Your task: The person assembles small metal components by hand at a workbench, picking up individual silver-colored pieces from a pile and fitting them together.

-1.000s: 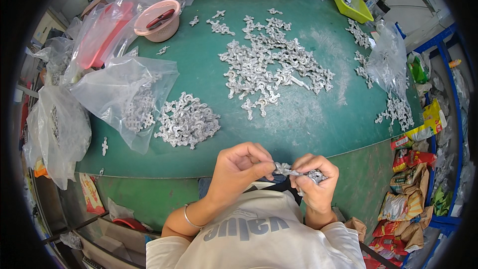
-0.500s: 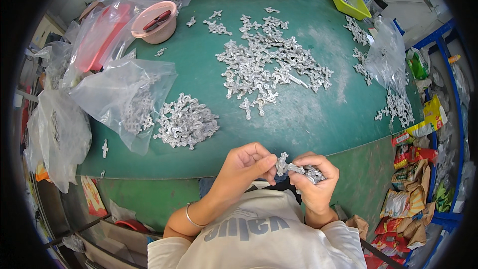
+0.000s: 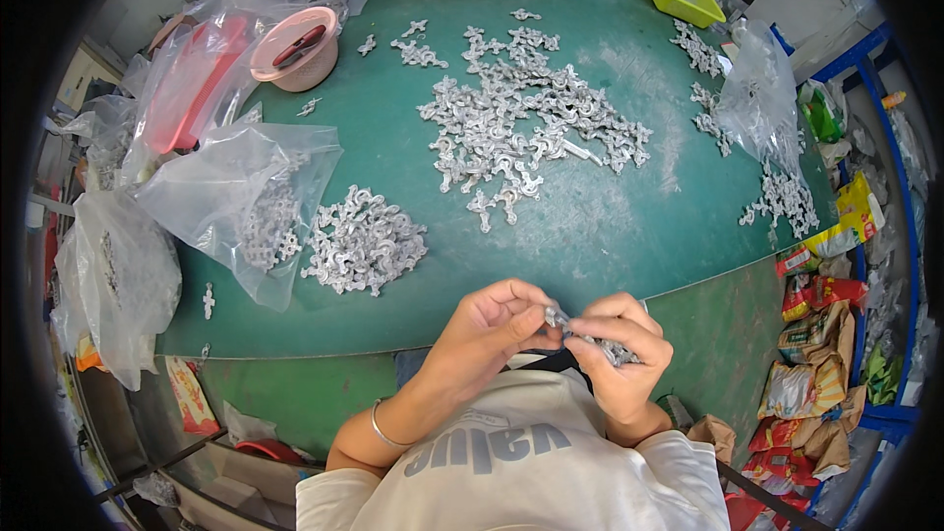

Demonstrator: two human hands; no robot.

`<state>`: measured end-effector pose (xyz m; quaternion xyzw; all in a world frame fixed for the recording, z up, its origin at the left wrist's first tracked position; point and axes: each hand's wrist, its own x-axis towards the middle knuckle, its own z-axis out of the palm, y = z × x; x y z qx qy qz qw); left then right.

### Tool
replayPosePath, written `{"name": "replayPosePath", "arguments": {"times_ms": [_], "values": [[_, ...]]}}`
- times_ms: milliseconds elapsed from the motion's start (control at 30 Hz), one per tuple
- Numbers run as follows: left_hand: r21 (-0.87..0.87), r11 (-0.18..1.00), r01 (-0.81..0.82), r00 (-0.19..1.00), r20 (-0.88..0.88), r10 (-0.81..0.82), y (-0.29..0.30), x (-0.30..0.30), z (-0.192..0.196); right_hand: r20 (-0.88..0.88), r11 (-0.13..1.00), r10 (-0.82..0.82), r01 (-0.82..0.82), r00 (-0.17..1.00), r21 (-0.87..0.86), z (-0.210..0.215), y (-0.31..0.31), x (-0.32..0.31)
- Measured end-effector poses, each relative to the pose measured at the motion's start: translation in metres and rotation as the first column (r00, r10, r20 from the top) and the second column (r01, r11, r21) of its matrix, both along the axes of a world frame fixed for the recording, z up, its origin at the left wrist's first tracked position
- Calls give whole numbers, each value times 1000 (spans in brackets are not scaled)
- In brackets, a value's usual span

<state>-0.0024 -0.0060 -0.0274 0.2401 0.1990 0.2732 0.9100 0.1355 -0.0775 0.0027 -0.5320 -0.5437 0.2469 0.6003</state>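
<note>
**Two Hands Work Closely on One Small Metal Piece**

The left hand (image 3: 497, 326) is narrow, with its thumb and fingertips pinching the end of a small silver-grey knobbly metal piece (image 3: 557, 318). The right hand (image 3: 629, 342) is curled around a cluster of similar silver-grey metal pieces (image 3: 618, 352), and its fingertips are close to the pinched piece. Whether the piece is joined to the cluster, I cannot tell.

The piece is in front of the person's white shirt (image 3: 492, 452), near the front edge of the green flat table (image 3: 590, 256).

The step in hand seems to be fine handling of one piece between the fingertips. In my judgement, the next move calls for a steady right hold and a light, precise left pinch.

The visible long axis slants from upper left down to the right, toward the right hand; both ends are partly hidden.
</note>
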Motion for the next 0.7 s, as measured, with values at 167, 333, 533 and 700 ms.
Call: {"name": "replayPosePath", "arguments": {"times_ms": [167, 333, 533, 700], "values": [[-112, 994, 18, 990, 138, -2, 5, -2, 5, 64, 998, 53, -56, 996, 42, 3, 0, 3], [-42, 998, -51, 994, 97, 55, 5, -7, 8, -35, 996, 54, -56, 998, -70, 9, 1, 1], [44, 984, -175, 983, 71, 171, 2, -9, 14, -137, 993, 72, -83, 988, -80, 6, -2, 4], [158, 963, -218, 976, 55, 212, 0, -11, 16, -130, 994, 80, -89, 988, -70, 6, -2, 5]]}}
